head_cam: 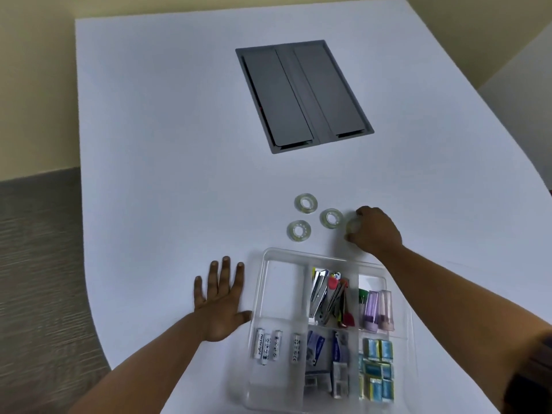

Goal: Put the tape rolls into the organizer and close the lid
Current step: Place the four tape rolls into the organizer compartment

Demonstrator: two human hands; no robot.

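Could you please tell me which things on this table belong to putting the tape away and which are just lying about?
Part of the job:
- three loose tape rolls
- a fourth roll under the right hand
- clear organizer, far-left compartment empty
- left hand, flat beside it

Lying about:
- batteries
- staplers
- grey cable hatch

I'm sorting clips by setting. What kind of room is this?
Probably an office or meeting room: a large white table with a built-in grey cable hatch, and a clear organizer holding staplers and batteries.
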